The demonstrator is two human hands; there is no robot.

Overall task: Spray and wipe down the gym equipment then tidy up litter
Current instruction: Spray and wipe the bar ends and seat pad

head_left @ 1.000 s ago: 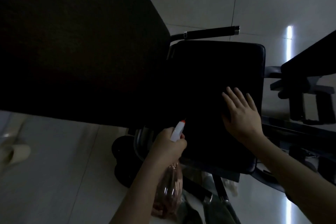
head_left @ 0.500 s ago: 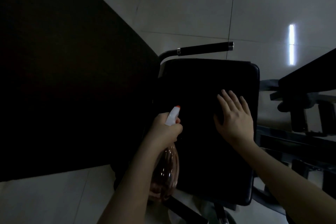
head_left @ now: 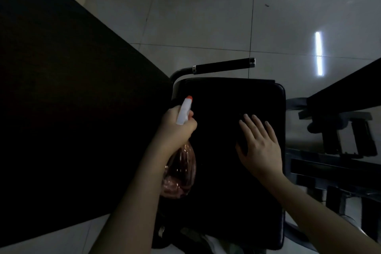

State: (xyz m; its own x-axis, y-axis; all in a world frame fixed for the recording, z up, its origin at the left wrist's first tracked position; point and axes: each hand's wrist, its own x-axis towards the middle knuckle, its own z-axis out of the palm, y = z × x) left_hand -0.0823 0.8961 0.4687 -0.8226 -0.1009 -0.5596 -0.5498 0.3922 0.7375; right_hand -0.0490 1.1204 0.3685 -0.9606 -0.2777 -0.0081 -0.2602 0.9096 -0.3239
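The black padded seat (head_left: 222, 97) of a gym machine lies below me in dim light. My left hand (head_left: 175, 128) grips a spray bottle (head_left: 181, 171) by its white trigger head. Its orange nozzle tip points toward the far end, and its clear pinkish body hangs over the seat's left edge. My right hand (head_left: 259, 146) lies flat on the right half of the seat with its fingers straight. A dark shape under the palm may be a cloth; I cannot tell.
A large black back pad (head_left: 61, 109) fills the left side. A black grip handle (head_left: 222, 66) sticks out beyond the seat's far edge. Dark machine frames and another pad (head_left: 340, 130) stand to the right. Pale glossy floor tiles (head_left: 206, 6) lie beyond.
My left hand has carried the spray bottle farther up along the seat's left edge. My right hand has slid a little toward the far end, staying flat on the pad. The view has tilted upward.
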